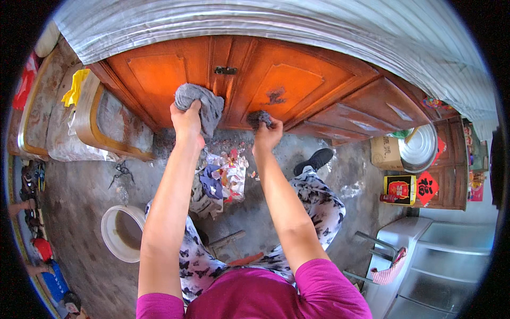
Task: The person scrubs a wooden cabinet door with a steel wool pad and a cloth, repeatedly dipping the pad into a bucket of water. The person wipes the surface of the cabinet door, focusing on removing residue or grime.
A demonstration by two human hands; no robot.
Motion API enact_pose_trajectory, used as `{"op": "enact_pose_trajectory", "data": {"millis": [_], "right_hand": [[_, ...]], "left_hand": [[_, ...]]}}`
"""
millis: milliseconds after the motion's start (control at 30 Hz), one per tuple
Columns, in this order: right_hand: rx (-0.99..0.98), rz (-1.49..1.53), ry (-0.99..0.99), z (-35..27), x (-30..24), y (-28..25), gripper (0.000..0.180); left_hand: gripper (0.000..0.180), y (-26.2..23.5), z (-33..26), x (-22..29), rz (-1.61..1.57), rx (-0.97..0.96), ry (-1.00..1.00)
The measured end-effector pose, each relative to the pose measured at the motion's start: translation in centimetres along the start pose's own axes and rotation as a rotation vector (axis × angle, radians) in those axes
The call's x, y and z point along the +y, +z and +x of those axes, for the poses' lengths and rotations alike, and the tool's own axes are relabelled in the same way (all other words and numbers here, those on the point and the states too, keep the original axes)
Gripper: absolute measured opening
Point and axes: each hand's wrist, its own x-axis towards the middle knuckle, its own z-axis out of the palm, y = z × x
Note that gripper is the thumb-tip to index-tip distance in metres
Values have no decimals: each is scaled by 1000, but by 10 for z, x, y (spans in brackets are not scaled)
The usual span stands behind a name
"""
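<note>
In front of me stands an orange-brown wooden cabinet [234, 95] with panelled doors and a dark metal latch [226, 70]. My left hand [186, 122] is closed on a bunched grey rag [211, 103], held at the lower part of the left door. My right hand [269, 135] pinches a dark, wiry scouring pad [257, 118] near the bottom edge of the right door. Above that pad, a dark smudge [276, 97] marks the right door panel. Whether the pad touches the wood I cannot tell.
Scraps of paper and cloth [223, 181] litter the floor between my feet. A white bucket [125, 234] of murky water stands left. There is a wooden-armed sofa [87, 114] at the left; a cardboard box [386, 153] and metal pot lid [419, 146] are at the right.
</note>
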Motion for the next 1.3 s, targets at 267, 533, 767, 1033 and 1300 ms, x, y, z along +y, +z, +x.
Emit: {"op": "enact_pose_trajectory", "data": {"millis": [267,533,767,1033,1300], "right_hand": [[7,-65,190,-10,0,8,17],[-26,-29,-155,-16,-47,24,19],[-63,-10,-77,-23,-19,13,20],[-62,11,28,-7,-12,13,17],[-37,84,23,-3,-13,10,17]], "left_hand": [[33,-1,1,-1,34,-2,-28],[35,-17,8,-3,28,9,22],[36,-22,16,-7,60,-5,35],[32,-6,6,-4,59,2,23],[33,-2,8,-9,34,10,21]]}}
